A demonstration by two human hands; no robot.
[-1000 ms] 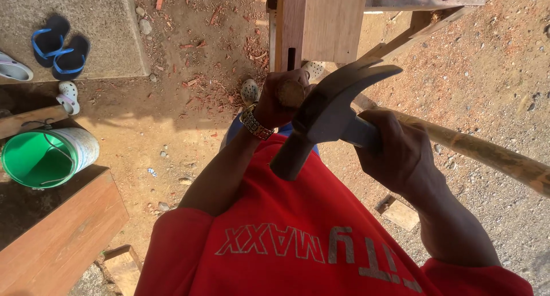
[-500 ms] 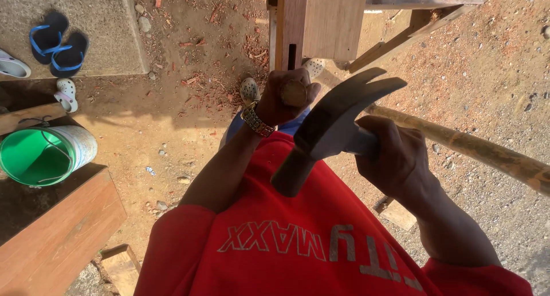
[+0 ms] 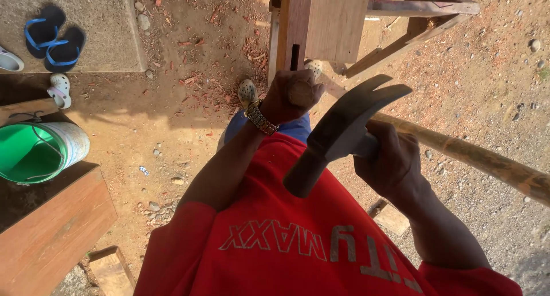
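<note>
My left hand (image 3: 279, 104), with a metal wristwatch, is closed around a round wooden tool handle (image 3: 301, 93); only the handle's butt end shows. It sits just below a narrow slot (image 3: 294, 56) cut in an upright wooden post (image 3: 321, 21). In my right hand (image 3: 392, 161) is a dark steel claw hammer (image 3: 344, 130), gripped close under its head. The claws point up and right, and the striking face points down towards my red shirt. The hammer hangs just right of the handle end, a little apart from it.
A long wooden pole (image 3: 487, 158) runs off to the right behind the hammer. A green bucket (image 3: 34, 153) and a reddish plank (image 3: 51, 233) are at left. Blue flip-flops (image 3: 48, 38) lie on a concrete slab. Small wood blocks (image 3: 112, 267) and wood chips lie on the dirt.
The hammer head has drawn back down and to the right, away from the handle end it overlapped a second ago. My left hand keeps its grip.
</note>
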